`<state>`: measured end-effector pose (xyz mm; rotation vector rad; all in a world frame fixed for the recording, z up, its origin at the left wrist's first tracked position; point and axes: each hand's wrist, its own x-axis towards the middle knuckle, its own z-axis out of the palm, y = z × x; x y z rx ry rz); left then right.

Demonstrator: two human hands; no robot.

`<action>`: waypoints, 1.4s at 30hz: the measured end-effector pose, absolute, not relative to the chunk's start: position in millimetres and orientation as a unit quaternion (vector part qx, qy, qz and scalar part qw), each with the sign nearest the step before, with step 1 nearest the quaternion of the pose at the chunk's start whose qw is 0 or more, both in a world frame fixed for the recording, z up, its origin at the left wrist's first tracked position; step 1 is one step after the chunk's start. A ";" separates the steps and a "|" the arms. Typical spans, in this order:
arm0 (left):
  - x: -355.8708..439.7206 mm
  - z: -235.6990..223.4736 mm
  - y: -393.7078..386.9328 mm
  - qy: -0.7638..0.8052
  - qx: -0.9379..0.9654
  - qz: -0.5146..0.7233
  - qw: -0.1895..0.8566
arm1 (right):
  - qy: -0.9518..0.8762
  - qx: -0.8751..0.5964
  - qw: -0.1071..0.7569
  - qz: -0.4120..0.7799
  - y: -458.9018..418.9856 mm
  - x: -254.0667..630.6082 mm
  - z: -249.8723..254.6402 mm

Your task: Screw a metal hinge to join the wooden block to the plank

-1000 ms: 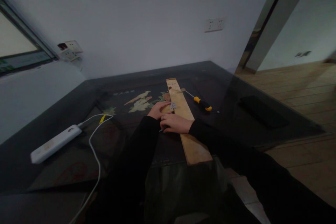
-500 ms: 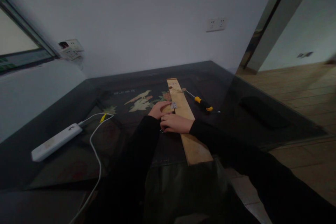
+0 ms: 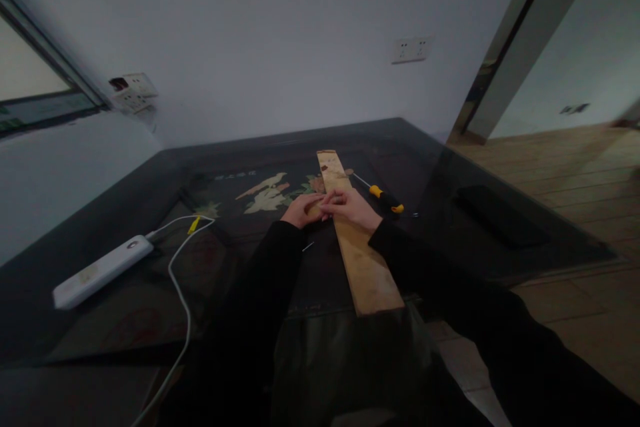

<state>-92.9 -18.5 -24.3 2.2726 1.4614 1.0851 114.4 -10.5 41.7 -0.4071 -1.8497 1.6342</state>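
A long wooden plank [image 3: 370, 273] lies lengthwise on the dark table. At its left edge my left hand [image 3: 301, 211] is closed on a small wooden piece [image 3: 315, 209], holding it against the plank. My right hand [image 3: 353, 209] rests over the plank, thumb and fingers pinched together beside the left fingertips. Whatever is in that pinch is too small to make out. The metal hinge seen earlier at this spot is hidden under the right hand. A thin screw or nail [image 3: 308, 247] lies just below the hands. Right of the plank is a yellow-and-black screwdriver [image 3: 386, 198].
A white power strip [image 3: 105, 272] with a white cable [image 3: 179, 283] sits at the left of the table [image 3: 270, 147]. A small metal piece [image 3: 413, 215] lies near the screwdriver handle. Further right is a dark flat object [image 3: 500, 217]. Behind the table stands a wall with sockets [image 3: 411, 50].
My right hand has moved up and right from beside the small wooden piece to over the hinge, its fingers now pinched. The thin screw or nail is uncovered. My left hand stays in place.
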 end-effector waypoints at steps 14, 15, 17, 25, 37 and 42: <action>-90.1 -17.4 -23.9 0.516 0.773 0.350 0.118 | -0.624 -0.256 0.421 0.607 53.7 79.4 21.5; -90.3 -17.9 -23.5 0.514 0.773 0.352 0.119 | -0.635 -0.258 0.422 0.594 51.8 78.7 20.1; -90.7 -18.4 -23.1 0.506 0.776 0.356 0.124 | -0.671 -0.262 0.431 0.544 48.1 79.4 19.3; -91.8 -18.5 -24.6 0.512 0.769 0.359 0.130 | -0.779 -0.290 0.436 0.345 49.6 84.3 16.9; -91.1 -22.3 -24.2 0.526 0.755 0.370 0.131 | -0.805 -0.300 0.400 0.320 47.2 85.9 15.0; -91.8 -23.2 -23.2 0.529 0.755 0.365 0.129 | -0.832 -0.311 0.376 0.263 49.4 87.0 14.1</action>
